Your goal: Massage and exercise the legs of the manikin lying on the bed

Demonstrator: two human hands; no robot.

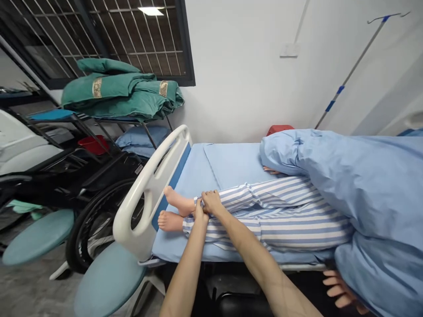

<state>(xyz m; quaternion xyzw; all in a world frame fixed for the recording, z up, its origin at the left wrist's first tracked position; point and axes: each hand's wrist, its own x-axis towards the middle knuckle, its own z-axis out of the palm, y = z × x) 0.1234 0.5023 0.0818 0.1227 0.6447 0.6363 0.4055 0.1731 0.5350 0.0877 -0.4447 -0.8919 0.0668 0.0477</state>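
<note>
A figure that looks like a care manikin lies on the bed in blue-and-white striped trousers. Its bare feet point toward the footboard. My left hand is closed at the far leg's cuff, just above the ankle. Beside it, touching, my right hand curls over the same trouser leg from the far side. Both hands pinch the striped cloth; some fingertips are hidden. The nearer leg lies flat below my wrists. A blue quilt covers the upper body, bunched at the thighs.
A white footboard rises left of the feet. Beyond it stand a wheelchair, stools with teal seats and folded green bedding. The manikin's hand hangs over the near bed edge. An IV pole stands behind.
</note>
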